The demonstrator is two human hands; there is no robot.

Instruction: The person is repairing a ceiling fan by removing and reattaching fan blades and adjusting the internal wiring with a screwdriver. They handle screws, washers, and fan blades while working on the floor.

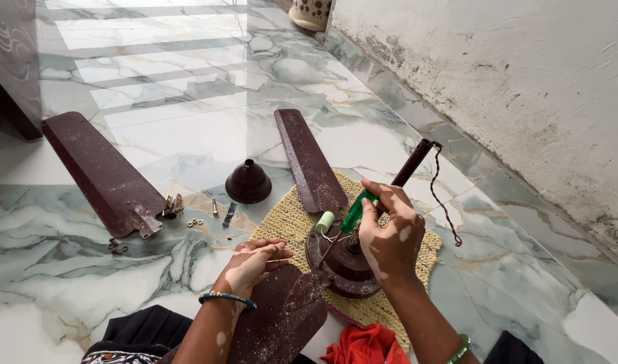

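- A ceiling fan motor (342, 259) was seen on a woven mat (288, 219) on the marble floor (187, 121), with its rod (413, 162) tilted up toward the wall.
- A green screwdriver (357, 209) was held in the right hand (389, 236); the fingers were curled tight around its handle, and the tip was pointed down at the motor top.
- The left hand (255, 263) was laid flat on a dusty blade (282, 317) that was attached at the motor, with the fingers stretched out and pressed together.
- A second blade (309, 162) was also touching the motor, and a third blade (100, 172) was lying well apart, beside loose screws (196, 222) and a small cone cover (248, 182).
- The motor was judged heavy and stiff; it is best gripped at the rod or under the body.
- The blades were judged thin, light and easily bent, so they should be taken near the metal bracket.
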